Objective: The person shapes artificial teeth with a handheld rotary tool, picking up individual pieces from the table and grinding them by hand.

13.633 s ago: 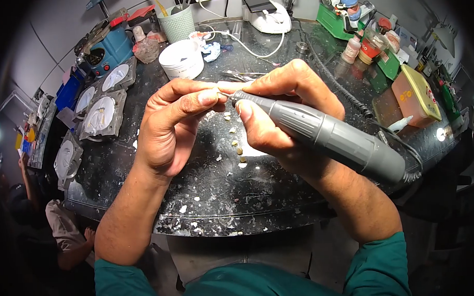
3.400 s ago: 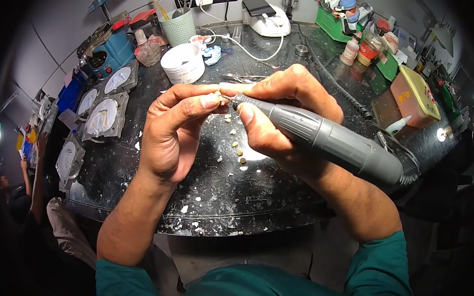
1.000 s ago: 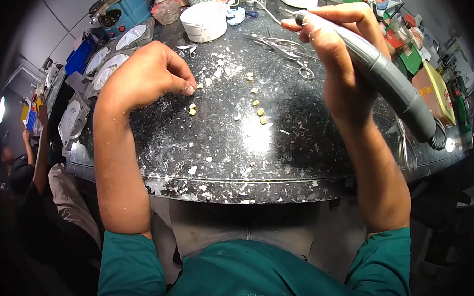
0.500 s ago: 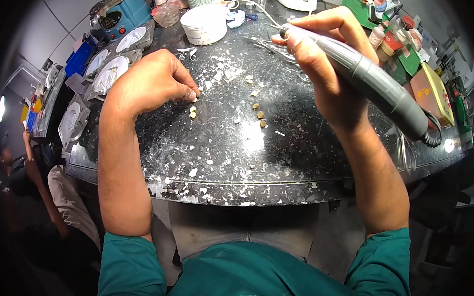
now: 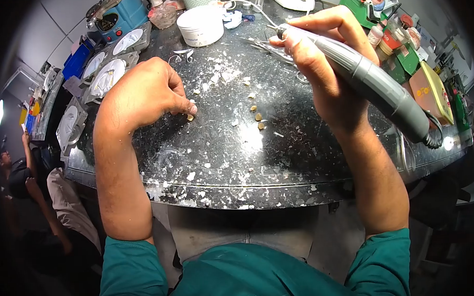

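Note:
My left hand (image 5: 154,96) is at the left of the black worktop (image 5: 211,143), thumb and fingertips pinched together at a small pale piece. Just under the fingertips lies a yellowish piece (image 5: 190,118); whether the fingers grip anything is hidden. A grey rotary handpiece (image 5: 367,78) is held in my right hand (image 5: 328,66), raised over the right side, its thin tip pointing up and left. Several small yellowish pieces (image 5: 258,117) form a rough column between my hands. Metal tools (image 5: 275,51) lie partly behind my right hand.
A white tub (image 5: 200,26) stands at the back. Grey moulds with white discs (image 5: 106,77) line the left side, near a blue machine (image 5: 119,21). At right are a yellow-lidded box (image 5: 433,91) and a green bin (image 5: 355,7). Another person (image 5: 37,176) is at far left.
Both hands were together at the handpiece tip; they have since parted. My left hand has come down to the worktop and lately shifted slightly nearer to me along the left pieces.

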`<action>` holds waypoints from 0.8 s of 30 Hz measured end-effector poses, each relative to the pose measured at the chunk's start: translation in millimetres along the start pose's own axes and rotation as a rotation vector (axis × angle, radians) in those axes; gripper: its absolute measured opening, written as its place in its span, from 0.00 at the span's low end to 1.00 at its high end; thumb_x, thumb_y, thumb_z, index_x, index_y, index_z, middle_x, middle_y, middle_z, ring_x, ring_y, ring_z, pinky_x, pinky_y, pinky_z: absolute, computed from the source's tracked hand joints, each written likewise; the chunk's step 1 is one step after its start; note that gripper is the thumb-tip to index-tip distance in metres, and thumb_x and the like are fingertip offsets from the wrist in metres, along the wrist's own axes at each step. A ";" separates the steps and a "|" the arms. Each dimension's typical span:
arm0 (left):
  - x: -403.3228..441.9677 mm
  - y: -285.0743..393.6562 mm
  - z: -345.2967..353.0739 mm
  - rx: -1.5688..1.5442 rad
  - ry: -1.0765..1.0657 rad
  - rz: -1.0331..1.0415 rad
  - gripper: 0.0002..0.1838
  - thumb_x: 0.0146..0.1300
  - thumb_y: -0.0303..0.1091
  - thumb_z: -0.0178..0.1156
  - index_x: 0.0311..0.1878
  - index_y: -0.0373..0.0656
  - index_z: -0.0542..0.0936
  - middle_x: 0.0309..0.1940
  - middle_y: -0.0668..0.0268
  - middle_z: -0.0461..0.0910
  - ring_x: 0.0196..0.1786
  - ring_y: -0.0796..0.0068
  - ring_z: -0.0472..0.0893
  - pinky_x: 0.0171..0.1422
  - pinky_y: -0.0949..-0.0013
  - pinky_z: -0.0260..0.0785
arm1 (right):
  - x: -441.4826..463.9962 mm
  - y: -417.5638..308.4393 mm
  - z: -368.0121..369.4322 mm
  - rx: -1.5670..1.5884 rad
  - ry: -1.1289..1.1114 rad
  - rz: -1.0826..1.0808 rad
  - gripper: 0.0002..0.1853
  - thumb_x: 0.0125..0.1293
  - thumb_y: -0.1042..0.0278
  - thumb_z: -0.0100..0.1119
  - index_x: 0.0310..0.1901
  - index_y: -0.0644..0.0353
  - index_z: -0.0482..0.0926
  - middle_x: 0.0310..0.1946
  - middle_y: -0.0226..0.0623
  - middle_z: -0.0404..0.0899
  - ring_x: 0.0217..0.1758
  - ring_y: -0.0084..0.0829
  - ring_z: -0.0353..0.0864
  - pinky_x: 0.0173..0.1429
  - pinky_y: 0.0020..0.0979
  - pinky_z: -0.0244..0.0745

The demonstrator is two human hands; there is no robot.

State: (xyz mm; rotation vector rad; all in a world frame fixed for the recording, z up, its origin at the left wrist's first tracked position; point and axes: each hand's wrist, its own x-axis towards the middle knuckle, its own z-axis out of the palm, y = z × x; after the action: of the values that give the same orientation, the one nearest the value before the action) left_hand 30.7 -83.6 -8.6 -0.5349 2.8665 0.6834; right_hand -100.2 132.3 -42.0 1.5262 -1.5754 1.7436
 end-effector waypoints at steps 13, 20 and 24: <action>0.6 -10.5 -9.9 -0.187 -0.001 0.039 0.06 0.48 0.27 0.71 0.28 0.34 0.86 0.22 0.64 0.83 0.26 0.80 0.80 0.33 0.75 0.71 | 0.6 -0.2 0.2 0.008 0.007 -0.024 0.11 0.65 0.72 0.61 0.43 0.71 0.75 0.35 0.43 0.81 0.38 0.29 0.85 0.47 0.31 0.84; 2.5 5.9 -5.7 -0.798 0.116 0.528 0.05 0.57 0.26 0.68 0.35 0.35 0.82 0.37 0.57 0.86 0.39 0.73 0.85 0.51 0.71 0.76 | -0.1 -5.6 -0.7 -0.091 -0.008 -0.077 0.11 0.62 0.74 0.61 0.43 0.71 0.76 0.34 0.42 0.81 0.36 0.27 0.85 0.43 0.27 0.81; 12.3 8.8 7.4 -1.111 0.075 0.611 0.07 0.61 0.28 0.64 0.40 0.37 0.80 0.37 0.59 0.85 0.41 0.73 0.84 0.51 0.70 0.76 | -2.5 -4.2 0.1 -0.094 -0.001 -0.123 0.10 0.62 0.76 0.60 0.42 0.72 0.75 0.34 0.41 0.81 0.35 0.26 0.84 0.41 0.24 0.80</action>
State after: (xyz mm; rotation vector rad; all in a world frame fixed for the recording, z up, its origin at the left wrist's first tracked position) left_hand 16.5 -76.6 -14.2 0.2851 2.4178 2.3814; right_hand -95.9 134.5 -42.0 1.5450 -1.5077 1.5805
